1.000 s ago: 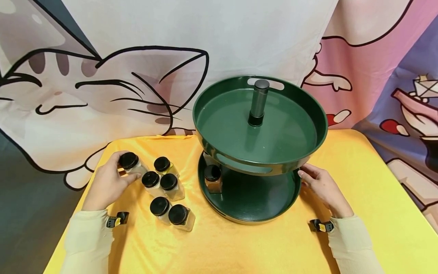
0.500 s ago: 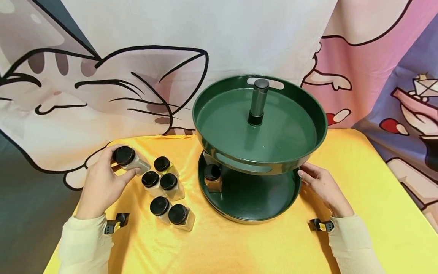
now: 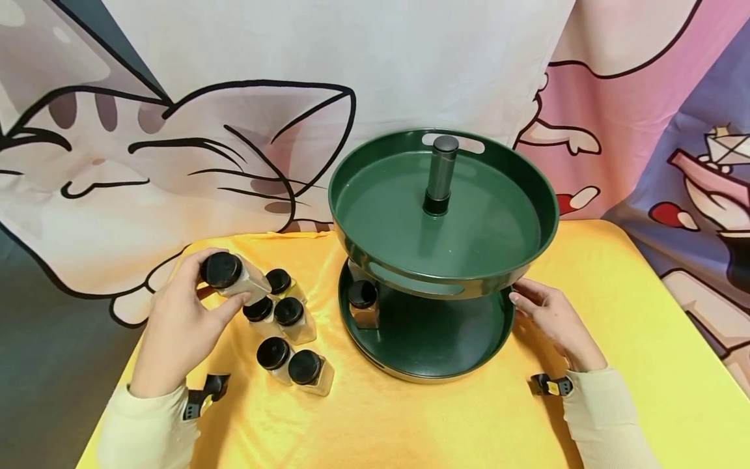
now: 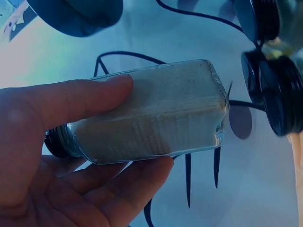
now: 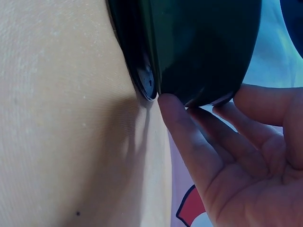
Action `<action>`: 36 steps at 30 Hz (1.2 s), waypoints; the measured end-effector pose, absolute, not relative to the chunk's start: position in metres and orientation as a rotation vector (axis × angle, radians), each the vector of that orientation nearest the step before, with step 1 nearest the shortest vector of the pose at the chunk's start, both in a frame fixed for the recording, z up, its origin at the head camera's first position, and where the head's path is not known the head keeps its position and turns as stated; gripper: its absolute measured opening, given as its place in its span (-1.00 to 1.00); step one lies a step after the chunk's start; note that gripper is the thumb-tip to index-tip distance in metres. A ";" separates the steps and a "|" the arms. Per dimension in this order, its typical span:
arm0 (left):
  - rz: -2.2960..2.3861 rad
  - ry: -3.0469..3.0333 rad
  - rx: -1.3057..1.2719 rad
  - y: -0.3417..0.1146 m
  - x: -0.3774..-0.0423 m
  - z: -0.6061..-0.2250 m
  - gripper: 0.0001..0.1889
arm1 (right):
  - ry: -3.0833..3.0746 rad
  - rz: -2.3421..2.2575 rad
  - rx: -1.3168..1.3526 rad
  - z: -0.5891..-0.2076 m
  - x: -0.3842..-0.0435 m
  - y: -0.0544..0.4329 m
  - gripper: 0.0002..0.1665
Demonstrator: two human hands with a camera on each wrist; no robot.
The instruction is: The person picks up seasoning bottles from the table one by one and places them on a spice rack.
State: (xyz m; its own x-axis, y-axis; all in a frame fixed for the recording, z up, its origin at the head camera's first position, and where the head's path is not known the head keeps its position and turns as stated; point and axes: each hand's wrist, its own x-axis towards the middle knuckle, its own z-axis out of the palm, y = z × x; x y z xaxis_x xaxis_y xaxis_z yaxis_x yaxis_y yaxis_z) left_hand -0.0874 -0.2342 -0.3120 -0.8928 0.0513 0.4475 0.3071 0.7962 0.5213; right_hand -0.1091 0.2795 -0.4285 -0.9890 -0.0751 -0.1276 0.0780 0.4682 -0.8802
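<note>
L hand (image 3: 181,319) grip holds a tilted blk-lidded jar (image 3: 246,280) nr 5 other jars (image 3: 300,329) on desk (image 3: 439,423). R hand (image 3: 556,322) grip's wide, fingertips touch lower green tray (image 3: 439,348).

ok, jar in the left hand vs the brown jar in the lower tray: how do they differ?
Pose: the held jar is tilted, while the brown jar stands upright.
Support: the held jar is in the left hand; the brown jar sits in the lower tray.
Contents: the held jar's look pale, the brown jar's reddish brown.
Shared: black lids, clear bodies.
</note>
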 end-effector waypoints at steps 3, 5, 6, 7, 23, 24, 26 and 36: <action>-0.851 -2.571 -0.282 -0.228 -0.083 -0.312 -0.29 | 2.528 -1.588 -0.001 -0.429 -0.109 0.280 -0.42; -0.852 -2.570 -0.300 -0.225 -0.081 -0.313 -0.28 | 2.510 -1.613 -0.006 -0.430 -0.109 0.281 -0.42; -0.853 -2.570 -0.310 -0.223 -0.079 -0.313 -0.28 | 2.500 -1.625 -0.009 -0.430 -0.109 0.281 -0.42; -0.858 -2.569 -0.320 -0.221 -0.078 -0.313 -0.28 | 2.492 -1.638 -0.013 -0.430 -0.109 0.282 -0.43; -0.915 -2.638 -0.385 -0.176 -0.062 -0.316 -0.29 | 2.397 -1.730 -0.060 -0.430 -0.109 0.284 -0.33; -0.929 -2.653 -0.383 -0.173 -0.062 -0.317 -0.29 | 2.391 -1.735 -0.069 -0.431 -0.109 0.284 -0.32; -0.946 -2.681 -0.366 -0.168 -0.061 -0.319 -0.29 | 2.378 -1.742 -0.091 -0.431 -0.109 0.285 -0.29; -1.005 -2.755 -0.330 -0.144 -0.058 -0.325 -0.32 | 2.354 -1.770 -0.167 -0.431 -0.108 0.287 -0.28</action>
State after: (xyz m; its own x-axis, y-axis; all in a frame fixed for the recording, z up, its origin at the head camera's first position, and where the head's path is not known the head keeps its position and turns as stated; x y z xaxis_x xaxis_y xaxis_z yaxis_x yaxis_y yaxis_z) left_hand -0.0576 -0.1438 -0.3251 -0.9571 0.1427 0.2523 0.2717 0.7453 0.6088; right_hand -0.1083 0.2871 -0.4308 -0.9754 -0.2035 -0.0846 0.0248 0.2801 -0.9597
